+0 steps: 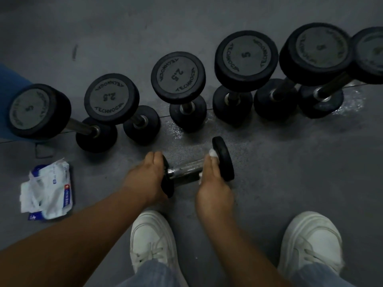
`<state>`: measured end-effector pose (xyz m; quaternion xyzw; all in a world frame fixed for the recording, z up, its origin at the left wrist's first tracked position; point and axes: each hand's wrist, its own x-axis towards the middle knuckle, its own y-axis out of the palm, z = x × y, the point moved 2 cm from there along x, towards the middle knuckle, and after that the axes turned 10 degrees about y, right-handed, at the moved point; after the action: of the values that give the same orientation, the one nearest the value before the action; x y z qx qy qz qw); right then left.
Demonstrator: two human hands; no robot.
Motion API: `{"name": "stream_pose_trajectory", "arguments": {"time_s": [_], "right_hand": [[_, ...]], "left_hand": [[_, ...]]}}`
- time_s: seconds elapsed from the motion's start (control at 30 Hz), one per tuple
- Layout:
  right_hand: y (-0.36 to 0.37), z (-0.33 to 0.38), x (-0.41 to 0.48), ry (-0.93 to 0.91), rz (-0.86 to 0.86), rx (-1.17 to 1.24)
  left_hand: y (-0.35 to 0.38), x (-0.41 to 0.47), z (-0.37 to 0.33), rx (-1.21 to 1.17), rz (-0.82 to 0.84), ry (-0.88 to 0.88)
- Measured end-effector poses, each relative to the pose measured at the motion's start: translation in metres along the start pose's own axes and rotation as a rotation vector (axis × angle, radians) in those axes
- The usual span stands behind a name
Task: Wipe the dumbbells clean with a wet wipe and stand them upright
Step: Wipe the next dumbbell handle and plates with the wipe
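Observation:
A small black dumbbell (186, 170) with a chrome handle lies on its side on the grey floor in front of me. My left hand (147, 177) grips its left weight disc. My right hand (213, 183) holds a white wet wipe (213, 152) against the handle's right end, next to the right disc (224, 158). Behind it, several black dumbbells stand upright in a row, among them two marked 2.5 (178, 76) and one marked 5 (245, 54).
An opened pack of wet wipes (48, 193) with loose white wipes lies on the floor at the left. My two white shoes (152, 239) (310, 243) stand at the bottom. Something blue (10, 83) sits at the left edge.

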<state>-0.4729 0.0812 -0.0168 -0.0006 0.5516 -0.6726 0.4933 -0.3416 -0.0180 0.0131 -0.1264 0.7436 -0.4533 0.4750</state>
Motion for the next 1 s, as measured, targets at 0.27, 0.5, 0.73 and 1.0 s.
{"name": "stream_pose_trajectory", "arguments": {"time_s": [0.27, 0.5, 0.73, 1.0], "right_hand": [[-0.002, -0.010, -0.021, 0.049, -0.091, 0.715], [-0.011, 0.004, -0.020, 0.026, -0.287, 0.752], [0.023, 0.019, 0.004, -0.172, -0.091, 0.074], [0.016, 0.010, -0.001, -0.136, -0.058, -0.164]], "left_hand": [[-0.002, 0.003, 0.002, -0.005, 0.012, 0.005], [0.000, 0.004, 0.004, -0.022, 0.008, 0.015], [0.000, 0.005, 0.004, -0.017, 0.017, 0.003], [-0.001, 0.003, 0.002, -0.022, 0.019, -0.007]]}}
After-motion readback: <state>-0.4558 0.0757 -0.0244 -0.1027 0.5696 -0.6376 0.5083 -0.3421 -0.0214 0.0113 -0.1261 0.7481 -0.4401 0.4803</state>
